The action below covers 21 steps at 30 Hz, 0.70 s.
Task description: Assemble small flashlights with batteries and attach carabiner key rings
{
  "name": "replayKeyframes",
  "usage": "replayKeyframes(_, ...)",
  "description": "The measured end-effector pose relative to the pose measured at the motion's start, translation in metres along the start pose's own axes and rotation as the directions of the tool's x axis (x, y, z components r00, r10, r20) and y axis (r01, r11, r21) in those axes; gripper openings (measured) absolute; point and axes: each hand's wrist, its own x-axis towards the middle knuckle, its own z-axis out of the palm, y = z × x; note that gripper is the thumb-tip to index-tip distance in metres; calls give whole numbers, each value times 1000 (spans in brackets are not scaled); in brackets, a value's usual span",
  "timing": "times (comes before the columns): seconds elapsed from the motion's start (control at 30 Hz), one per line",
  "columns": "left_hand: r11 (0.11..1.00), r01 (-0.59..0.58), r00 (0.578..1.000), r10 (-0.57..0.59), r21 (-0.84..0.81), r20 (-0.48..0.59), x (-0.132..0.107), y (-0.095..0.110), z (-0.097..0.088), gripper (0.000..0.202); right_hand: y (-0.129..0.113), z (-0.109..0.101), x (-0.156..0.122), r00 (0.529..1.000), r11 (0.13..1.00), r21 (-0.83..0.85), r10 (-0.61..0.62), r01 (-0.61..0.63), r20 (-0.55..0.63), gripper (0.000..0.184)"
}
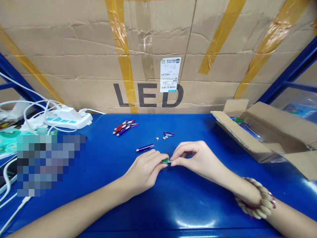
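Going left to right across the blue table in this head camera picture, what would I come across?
White power strip, left hand, small green torch pinched by both hands, right hand, open cardboard box.

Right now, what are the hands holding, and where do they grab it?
A small green torch, mostly hidden: the left hand wraps one end in its fingers, and the right hand pinches the other end.

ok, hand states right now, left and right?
Left hand: closed, gripping the green mini flashlight.
Right hand: closed, fingertips pinching the other end of it.
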Motion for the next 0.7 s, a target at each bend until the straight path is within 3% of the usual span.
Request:
replayKeyframes(0.13,995,-74,997,73,61,12,-2,0,0,20,4,4,0,998,998,9,54,-55,44,18)
replayKeyframes(0.23,993,-95,995,98,71,-36,-4,-1,1,17,7,11,-3,986,977,135,159,-163,40,22)
replayKeyframes(0.37,986,-138,981,149,94,-124,-5,-2,3,12,8,18,-5,895,796,410,394,-446,209,32)
replayKeyframes(0.43,986,-131,981,143,100,-130,-5,-3,4,14,7,19,-5,851,709,471,440,-525,285,35)
replayKeyframes(0.5,994,-82,991,89,68,-102,-4,-3,4,17,7,18,-3,836,679,488,460,-549,300,37)
replayKeyframes(0.63,999,35,999,-35,-6,-38,-2,-3,3,21,8,17,-1,858,758,403,451,-513,245,39)
replayKeyframes(0.7,996,83,995,-85,-27,-54,-1,-4,3,20,10,15,-1,926,890,255,363,-377,100,36)
